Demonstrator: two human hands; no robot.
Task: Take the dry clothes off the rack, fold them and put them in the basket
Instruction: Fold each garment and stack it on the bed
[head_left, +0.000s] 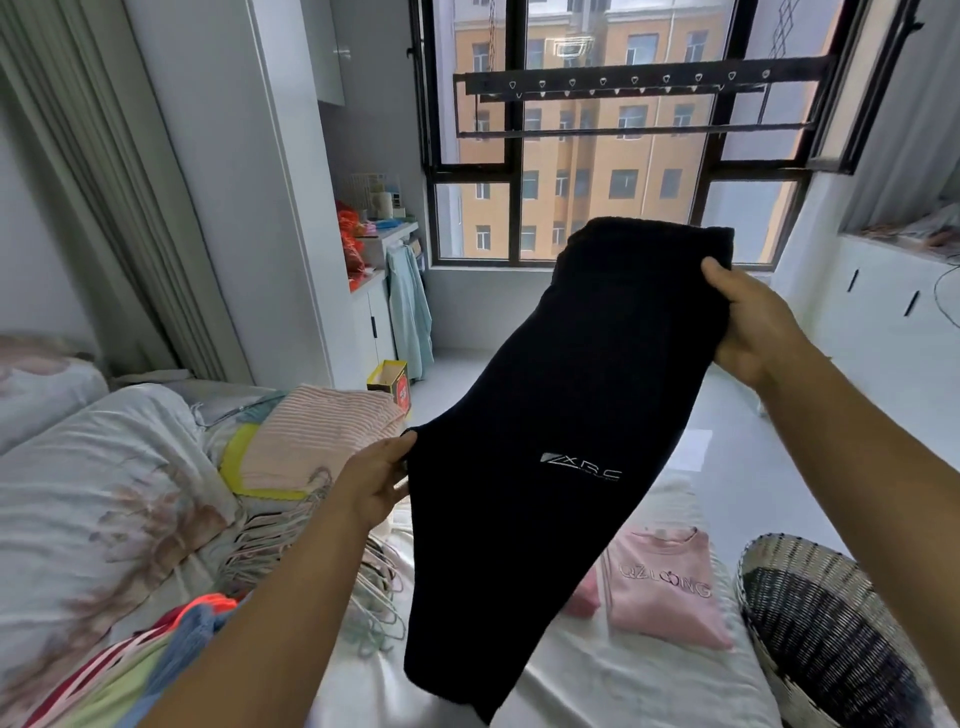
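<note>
A pair of black shorts (550, 395) with a small white logo hangs in the air above the bed, held slantwise. My right hand (753, 327) grips the waistband end at the upper right. My left hand (376, 480) pinches the shorts' left edge lower down. The woven basket (779, 566) sits at the lower right on the bed, its dark inside showing. A folded pink sweatshirt (670, 587) lies on the bed beside the basket. The drying rack (623, 83) hangs bare in front of the window.
A heap of plastic hangers (291, 535) lies on the bed (597, 680) left of the shorts. Pink striped and yellow clothes (311, 431) are piled behind them, more coloured clothes (171, 649) at the lower left. A white cabinet (371, 312) and a yellow box (389, 379) stand by the floor.
</note>
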